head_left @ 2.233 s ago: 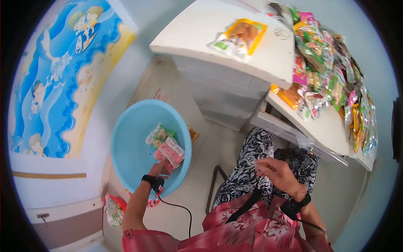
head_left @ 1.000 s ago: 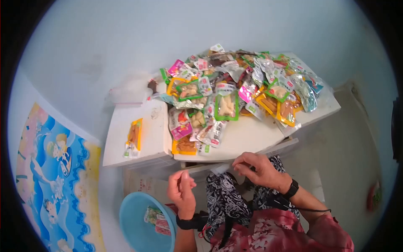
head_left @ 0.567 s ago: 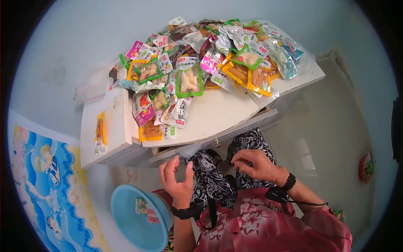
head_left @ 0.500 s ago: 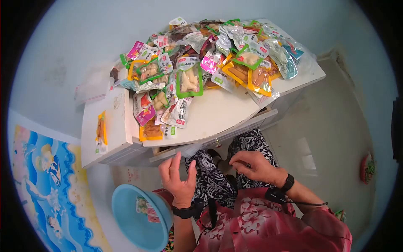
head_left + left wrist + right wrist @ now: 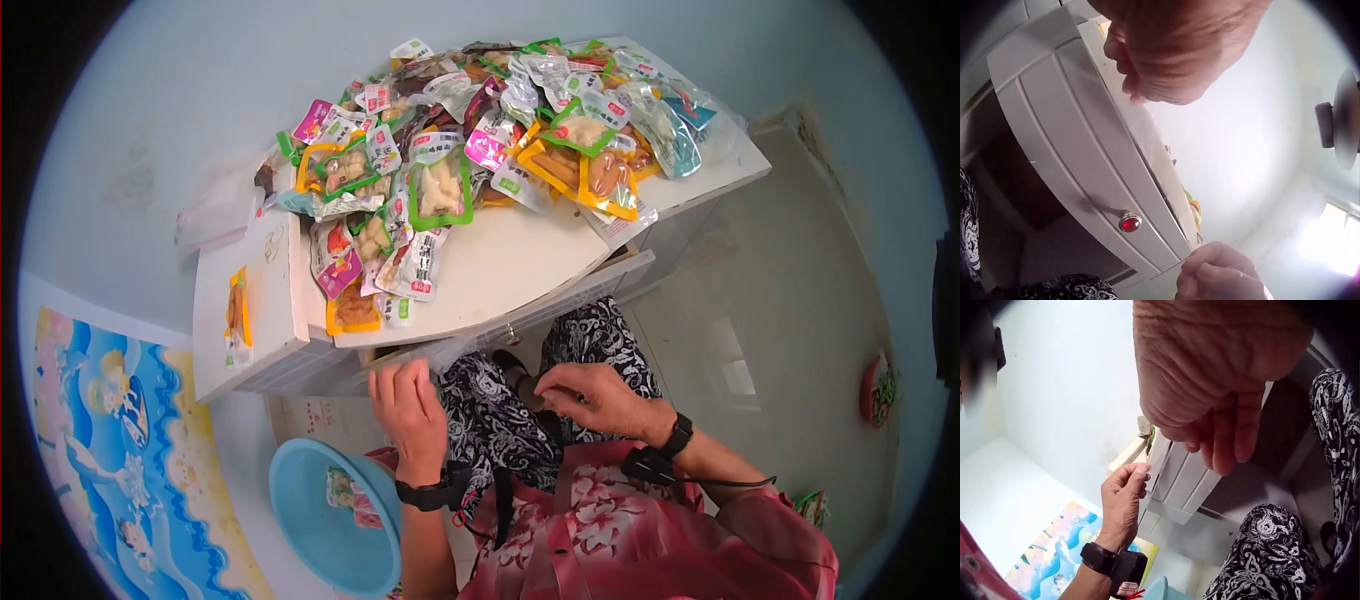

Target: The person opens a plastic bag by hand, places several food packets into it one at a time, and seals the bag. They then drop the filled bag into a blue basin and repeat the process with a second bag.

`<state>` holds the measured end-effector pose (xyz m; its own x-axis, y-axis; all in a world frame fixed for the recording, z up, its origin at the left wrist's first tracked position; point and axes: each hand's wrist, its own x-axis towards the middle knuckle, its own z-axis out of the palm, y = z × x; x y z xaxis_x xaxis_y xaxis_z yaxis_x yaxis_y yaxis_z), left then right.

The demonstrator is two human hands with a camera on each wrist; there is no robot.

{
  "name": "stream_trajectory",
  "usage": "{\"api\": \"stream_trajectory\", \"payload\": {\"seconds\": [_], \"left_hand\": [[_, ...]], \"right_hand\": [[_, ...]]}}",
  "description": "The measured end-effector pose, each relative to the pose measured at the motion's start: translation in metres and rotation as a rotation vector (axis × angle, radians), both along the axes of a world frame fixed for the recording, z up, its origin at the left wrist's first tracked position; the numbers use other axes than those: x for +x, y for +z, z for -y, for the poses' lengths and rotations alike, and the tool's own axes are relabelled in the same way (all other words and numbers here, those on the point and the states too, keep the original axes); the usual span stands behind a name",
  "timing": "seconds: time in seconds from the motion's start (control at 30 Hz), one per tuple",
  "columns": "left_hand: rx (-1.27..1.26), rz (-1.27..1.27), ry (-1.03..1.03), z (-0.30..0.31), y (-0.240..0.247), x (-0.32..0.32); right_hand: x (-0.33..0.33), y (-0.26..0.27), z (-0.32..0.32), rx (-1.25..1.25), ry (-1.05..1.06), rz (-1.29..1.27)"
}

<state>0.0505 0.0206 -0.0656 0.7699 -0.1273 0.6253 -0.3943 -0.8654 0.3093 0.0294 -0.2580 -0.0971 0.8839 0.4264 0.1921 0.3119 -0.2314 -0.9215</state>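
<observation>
My left hand [image 5: 410, 420] hangs in front of the desk's drawer front [image 5: 1079, 144] with its fingers bent. No object shows in it in the right wrist view. Clear plastic [image 5: 440, 352] sticks out of the drawer beside its fingertips. My right hand [image 5: 605, 400] is over my lap, fingers loosely bent and holding nothing. On the white desk [image 5: 520, 265] lies a large heap of sealed snack packets, with a green-edged packet [image 5: 440, 192] near the front. A yellow-edged packet [image 5: 238, 312] lies alone on the left section.
A blue basin [image 5: 285, 500] with a few packets inside stands on the floor at lower left. A red container [image 5: 878, 390] with green contents is at far right. The drawer, with a red-stone knob [image 5: 1130, 222], is partly pulled out above my knees.
My left hand has left the basin and come up to the desk front, its fingers now more bent. My right hand stays over my lap. The view has turned from the basin to the desk.
</observation>
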Motion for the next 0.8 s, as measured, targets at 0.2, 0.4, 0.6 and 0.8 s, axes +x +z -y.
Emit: {"api": "stream_trajectory", "payload": {"seconds": [0.2,0.4,0.6,0.8], "left_hand": [[0.034,0.053,0.016,0.013,0.009,-0.014],[-0.020,0.024,-0.014,0.003,-0.001,-0.005],[-0.118,0.085,0.024,0.006,0.021,-0.013],[-0.334,-0.018,0.000,0.008,0.032,-0.023]], "right_hand": [[-0.001,0.001,-0.007,-0.021,0.020,-0.028],[0.000,0.001,-0.014,0.002,0.036,0.014],[0.000,-0.001,-0.016,0.008,0.043,0.019],[0.001,0.004,-0.028,0.047,0.057,0.016]]}}
